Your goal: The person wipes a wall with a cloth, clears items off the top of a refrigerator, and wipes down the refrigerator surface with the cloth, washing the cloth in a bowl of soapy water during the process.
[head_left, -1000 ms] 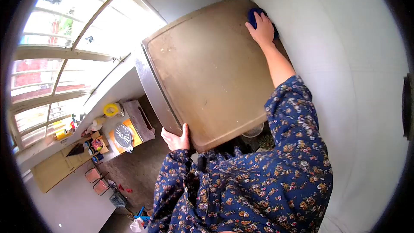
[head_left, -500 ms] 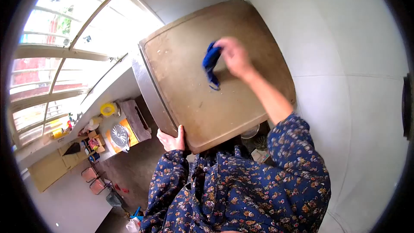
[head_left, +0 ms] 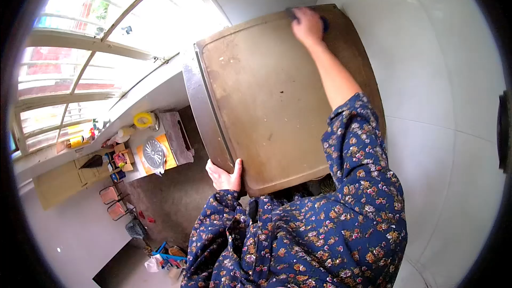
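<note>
Below me is the brownish, stained top of what looks like a refrigerator [head_left: 261, 106], with small specks and crumbs on it. At its near left corner my left hand [head_left: 225, 176] grips the edge, thumb on top and fingers over the side. My right hand [head_left: 308, 26] is stretched to the far edge, closed over a dark blue cloth [head_left: 325, 23] pressed on the surface. Most of the cloth is hidden under the hand, which is slightly blurred.
A pale wall [head_left: 426, 85] runs close along the right side. Barred windows [head_left: 80, 69] are at the left. Lower down stands a table [head_left: 136, 168] with a metal strainer-like lid [head_left: 154, 152] and a yellow ring [head_left: 143, 120]. Pinkish stools [head_left: 110, 194] stand on the floor.
My right hand has gone from the middle of the top to its far edge, and the cloth, hanging loosely before, is now pressed down. The left hand keeps its grip on the corner.
</note>
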Available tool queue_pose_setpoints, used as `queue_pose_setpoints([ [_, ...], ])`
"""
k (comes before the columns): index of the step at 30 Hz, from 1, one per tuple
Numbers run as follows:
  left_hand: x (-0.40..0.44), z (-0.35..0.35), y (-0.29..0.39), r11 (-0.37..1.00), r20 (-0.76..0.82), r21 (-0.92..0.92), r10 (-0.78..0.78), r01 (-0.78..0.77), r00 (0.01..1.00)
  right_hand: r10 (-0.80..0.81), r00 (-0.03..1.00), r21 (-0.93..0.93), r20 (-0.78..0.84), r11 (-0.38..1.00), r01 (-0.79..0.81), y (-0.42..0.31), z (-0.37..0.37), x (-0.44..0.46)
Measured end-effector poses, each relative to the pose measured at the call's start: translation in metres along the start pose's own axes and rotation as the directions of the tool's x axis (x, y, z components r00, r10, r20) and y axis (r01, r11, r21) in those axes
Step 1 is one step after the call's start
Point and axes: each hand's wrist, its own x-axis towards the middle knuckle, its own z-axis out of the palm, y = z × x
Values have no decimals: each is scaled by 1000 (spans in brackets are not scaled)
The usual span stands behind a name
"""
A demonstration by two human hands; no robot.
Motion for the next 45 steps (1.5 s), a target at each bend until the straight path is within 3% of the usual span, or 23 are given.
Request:
queue_pose_setpoints([
  [2, 1, -2, 3, 1000, 0, -9, 4, -4, 1000, -200, 976, 271, 90, 948, 170, -50, -11, -27],
  [3, 0, -4, 3, 1000, 3, -12, 6, -6, 1000, -349, 935, 382, -69, 856, 348, -63, -1, -49],
  [5, -1, -3, 2, 1000, -14, 0, 9, -9, 1000, -510, 856, 479, 79, 773, 417, -96, -37, -89],
  [7, -1, -1, 1, 1000, -28, 26, -5, 6, 1000, -598, 764, 650, 241, 684, 331, -98, -57, -102],
  [9, 0, -1, 1, 1000, -17, 14, 11, -11, 1000, -483, 846, 751, 226, 640, 165, -80, -75, -82],
  [11, 0, -2, 2, 1000, -9, 12, 14, -14, 1000, -221, 966, 598, 134, 795, 99, -50, -90, -46],
  [12, 0, -2, 3, 1000, -9, 24, 20, -20, 1000, -59, 988, 497, 140, 868, -18, -37, -95, -28],
  [15, 0, 5, -4, 998, -29, 51, 27, -26, 999, 89, 996, 139, -27, 987, -85, 46, -24, 5],
  [18, -1, -4, 3, 999, 6, 37, 0, 0, 1000, 155, 987, 0, -43, 988, -155, 20, 1, 15],
  [21, -2, -3, 5, 1000, 11, 10, -4, 4, 1000, -67, 998, 250, 7, 966, 63, -38, 13, 2],
  [23, -2, -3, 5, 1000, 0, -2, -21, 21, 1000, -225, 960, 420, 166, 897, 138, -79, 7, -22],
  [24, -1, -6, 8, 1000, 16, -10, -27, 27, 1000, -419, 908, 461, 28, 811, 360, -95, 4, -41],
  [26, -3, -4, 4, 1000, 6, 9, -21, 21, 1000, -607, 790, 650, 87, 635, 417, -112, -13, -73],
  [27, -2, -3, 1, 1000, 3, 21, -15, 15, 1000, -638, 739, 777, 216, 571, 266, -114, -27, -83],
  [29, 0, -5, 4, 999, 15, 25, -33, 33, 999, -594, 719, 825, 360, 562, 51, -103, -67, -76],
  [31, -1, -7, 7, 999, 24, -9, -52, 52, 998, -464, 835, 758, 296, 646, 91, -65, -89, -48],
  [34, -3, -3, 4, 998, -7, 59, -17, 17, 1000, -111, 977, 485, 183, 874, 9, 10, -93, -4],
  [35, -4, -3, 2, 998, 11, 57, -25, 25, 1000, -23, 987, 276, 161, 961, -23, 45, -70, 6],
  [36, -3, -3, 5, 998, 25, 50, -29, 28, 999, 90, 993, 187, 80, 977, -104, 86, -31, 10],
  [38, -1, -2, 1, 999, 43, 49, -22, 20, 999, 126, 989, 62, 76, 989, -131, 64, -13, 12],
  [39, -3, -7, 8, 999, 50, 38, -29, 27, 998, 141, 988, -5, 68, 990, -141, 45, -12, 19],
  [41, -5, -9, 11, 999, 58, 21, -47, 46, 997, 33, 982, 153, 185, 986, -62, -6, 4, 16],
  [45, -4, -5, 4, 999, 34, 27, -37, 36, 999, -357, 898, 511, 258, 839, 186, -94, 18, -21],
])
